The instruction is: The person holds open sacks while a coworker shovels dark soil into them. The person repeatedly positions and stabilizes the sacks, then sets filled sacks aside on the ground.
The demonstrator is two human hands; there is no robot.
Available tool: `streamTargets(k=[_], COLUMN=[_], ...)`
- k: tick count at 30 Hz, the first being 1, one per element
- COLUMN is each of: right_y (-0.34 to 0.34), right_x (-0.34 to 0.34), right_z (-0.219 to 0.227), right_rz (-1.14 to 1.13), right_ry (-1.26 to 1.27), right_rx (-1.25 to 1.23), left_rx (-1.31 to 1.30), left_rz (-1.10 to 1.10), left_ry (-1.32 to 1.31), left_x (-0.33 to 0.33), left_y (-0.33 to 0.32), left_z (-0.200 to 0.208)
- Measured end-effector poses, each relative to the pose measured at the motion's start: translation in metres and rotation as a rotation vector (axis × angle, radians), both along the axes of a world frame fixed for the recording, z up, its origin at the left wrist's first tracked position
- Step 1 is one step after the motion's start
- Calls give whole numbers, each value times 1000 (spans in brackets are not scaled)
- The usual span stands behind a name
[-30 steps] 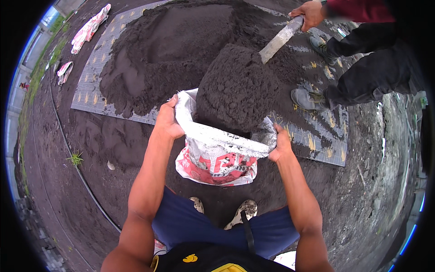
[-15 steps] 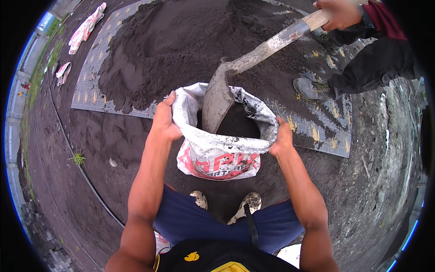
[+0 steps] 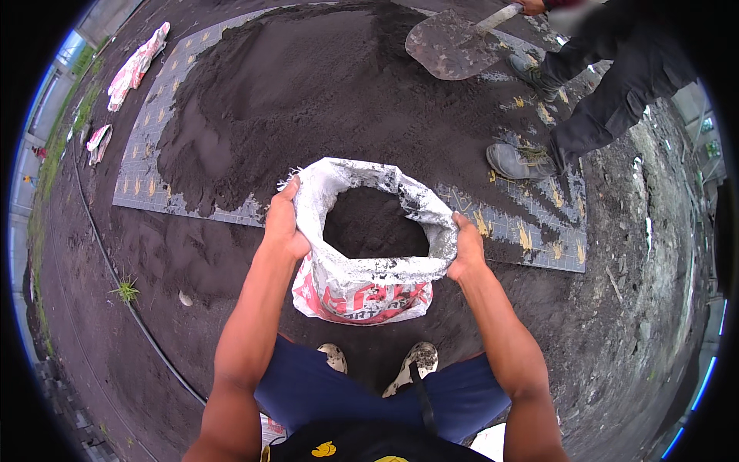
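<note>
A white woven sack with red printing stands upright in front of my feet, its rim folded outward into a wide mouth. Dark sand shows inside it. My left hand grips the left side of the rim, thumb on top. On the opposite side my right hand is closed on the rim. Beyond the sack, a co-worker at the upper right holds a shovel, its dirty blade over the far side of a dark sand heap.
Under the heap lies a grey patterned sheet. The co-worker's boot stands on its right part. Two crumpled sacks lie at the far left. A black hose runs along the ground at left, past a grass tuft.
The shovel has left the sack's mouth and moved away to the far side of the heap. Both my hands keep hold of the rim, and the sand inside now shows fully.
</note>
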State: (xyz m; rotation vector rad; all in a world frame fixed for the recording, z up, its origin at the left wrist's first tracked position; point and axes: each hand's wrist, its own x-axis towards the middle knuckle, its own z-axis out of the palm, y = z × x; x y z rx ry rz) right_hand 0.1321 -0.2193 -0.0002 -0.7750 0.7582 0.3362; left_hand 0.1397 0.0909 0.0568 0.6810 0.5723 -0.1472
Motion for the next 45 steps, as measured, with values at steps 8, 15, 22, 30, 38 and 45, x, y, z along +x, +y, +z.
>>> streamTargets(k=[8,15,22,30,38,45], right_y=[-2,-5,-10,-10,-8,-11], right_x=[-1,0,-5,-5,-7,-7], right_z=[2,-10,-8,-3,5,1], right_rz=[18,7,32,19,39,53], right_ry=[24,-21,9,22,14,15], right_rx=[-48,4,-58,-36,-58,-67], left_rx=[-24,-21,-28,-6,-11,-10], left_rz=[-43,-30,-5,0,-1,-4], left_ry=[-36,-24,-8,-14,-1,-10], left_x=[1,1,1,4,5,8], left_y=[0,0,-3,1,3,3], left_z=[0,0,5,-3,-5,-10])
